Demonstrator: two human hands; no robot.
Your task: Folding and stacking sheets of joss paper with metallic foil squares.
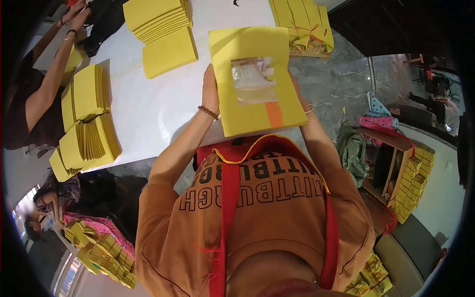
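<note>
Yellow envelope (255, 81): a flat yellow paper piece with a clear window in its middle and an orange strip near its lower edge; it is held up over the near edge of the white surface (148, 114), face toward the camera, likely so that the window side can be looked over.
Window: shows something pale and crinkled behind the clear film; what it is cannot be told.
Left hand (210, 91): pressed flat against the envelope's left edge, fingers tucked behind it, thumb side showing; closed on the paper. A beaded bracelet (208, 113) sits at the wrist.
Right hand (299, 96): mostly hidden behind the envelope's right edge; only the wrist and part of the hand show, holding that side. How far its fingers curl cannot be told.
Hold: one hand on each side edge keeps the sheet flat and unbent between them.
Nearby stacks: a thick stack of yellow sheets (158, 20) lies beyond the left hand, with a single folded yellow piece (169, 52) just in front of it; another yellow pile with red string (304, 24) lies beyond the right hand, all within reach, as supply piles would be.
Fanned bundles (89, 119): more yellow bundles stand at the far left of the surface.
Co-worker: another person's arm (49, 84) reaches over that left end.
Room: yellow stacks on a shelf (413, 183) at right.
</note>
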